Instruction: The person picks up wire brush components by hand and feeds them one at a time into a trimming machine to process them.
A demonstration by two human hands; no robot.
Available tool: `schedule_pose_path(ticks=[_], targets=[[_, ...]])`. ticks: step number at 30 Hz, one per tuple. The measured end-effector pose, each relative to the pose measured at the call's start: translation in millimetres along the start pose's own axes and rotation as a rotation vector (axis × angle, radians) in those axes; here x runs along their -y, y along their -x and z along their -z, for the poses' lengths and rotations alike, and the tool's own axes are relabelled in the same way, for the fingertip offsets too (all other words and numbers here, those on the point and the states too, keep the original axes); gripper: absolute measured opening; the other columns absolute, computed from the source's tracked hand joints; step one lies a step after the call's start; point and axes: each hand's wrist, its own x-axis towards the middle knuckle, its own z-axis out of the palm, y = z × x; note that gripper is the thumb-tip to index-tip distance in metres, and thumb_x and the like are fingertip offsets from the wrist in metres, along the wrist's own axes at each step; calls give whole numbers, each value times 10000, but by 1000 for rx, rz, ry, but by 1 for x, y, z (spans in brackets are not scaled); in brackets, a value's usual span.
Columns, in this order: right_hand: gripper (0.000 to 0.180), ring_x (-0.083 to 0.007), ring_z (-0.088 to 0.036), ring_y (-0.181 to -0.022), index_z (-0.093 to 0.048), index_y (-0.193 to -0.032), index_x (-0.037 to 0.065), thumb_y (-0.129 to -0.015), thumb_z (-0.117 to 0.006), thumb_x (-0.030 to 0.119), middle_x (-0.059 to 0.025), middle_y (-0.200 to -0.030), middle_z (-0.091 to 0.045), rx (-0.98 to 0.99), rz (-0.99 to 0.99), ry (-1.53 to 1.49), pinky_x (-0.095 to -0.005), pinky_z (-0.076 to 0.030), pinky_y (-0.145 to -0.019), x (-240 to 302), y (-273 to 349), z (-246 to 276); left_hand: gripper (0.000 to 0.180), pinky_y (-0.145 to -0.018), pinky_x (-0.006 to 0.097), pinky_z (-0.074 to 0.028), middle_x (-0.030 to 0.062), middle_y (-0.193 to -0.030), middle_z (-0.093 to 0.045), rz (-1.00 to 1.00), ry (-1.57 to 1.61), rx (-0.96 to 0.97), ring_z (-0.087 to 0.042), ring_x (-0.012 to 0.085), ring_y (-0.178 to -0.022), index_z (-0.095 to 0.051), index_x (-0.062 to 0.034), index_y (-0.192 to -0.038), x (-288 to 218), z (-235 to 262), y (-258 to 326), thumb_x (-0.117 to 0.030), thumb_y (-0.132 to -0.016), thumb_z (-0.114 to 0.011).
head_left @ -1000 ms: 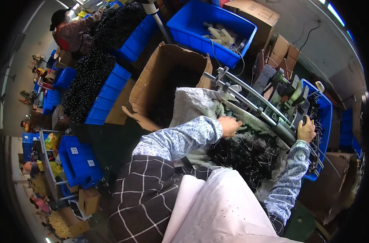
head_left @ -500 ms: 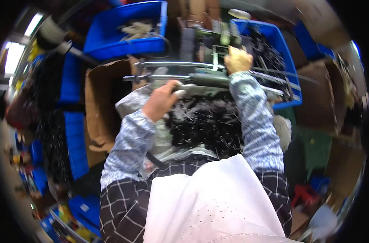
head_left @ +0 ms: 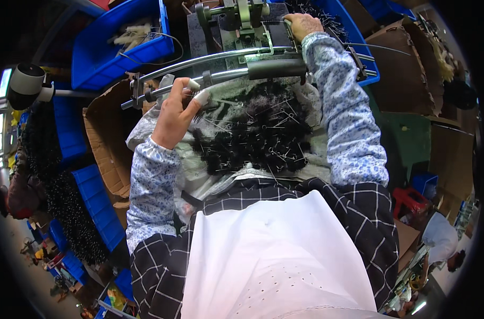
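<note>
Left hand [head_left: 173,118]: shifted leftward, fingertips apart. Right hand [head_left: 305,25]: at machine [head_left: 244,26], grip unclear. Wire pile [head_left: 252,135]: light pinch advisable.

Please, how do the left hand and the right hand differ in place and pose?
The left hand is beside the dark pile; the right hand is farther forward, at the machine. The left hand's thumb and a finger extend rightward, their white-covered tips in view; the right hand shows mostly its back, its fingers partly hidden. Both come out of patterned sleeves.
</note>
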Motion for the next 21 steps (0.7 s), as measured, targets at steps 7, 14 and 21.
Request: schedule_pose_path(ticks=[7, 14, 21], targets=[[269, -253, -562, -880, -623, -963, 62, -731, -617, 198, -94, -949, -588, -534, -175, 70, -363, -463, -756, -38, 34, 69, 267, -610, 261, -459, 96, -811, -599, -44, 54, 45, -581, 139, -708, -400, -49, -1024, 3, -19, -10, -171, -855, -568], [293, -246, -580, -918, -524, -1126, 39, -895, -457, 207, -148, -1000, -601, 693, 342, -1192, -353, -454, -839, 97, 118, 80, 351, -576, 307, -469, 152, -803, -601, -343, -233, -68, -616, 230, -684, -363, -41, -1060, -14, -46, -13, -145, -822, -599], [213, -169, -589, -671, -591, -1046, 103, -860, -490, 121, -78, -762, -633, -179, 181, -489, -296, -515, -649, 64, 68, 49, 309, -475, 272, -424, 81, -633, -562, -30, -240, -44, -553, 167, -530, -438, -47, -1051, 17, -9, 12, -168, -820, -603]])
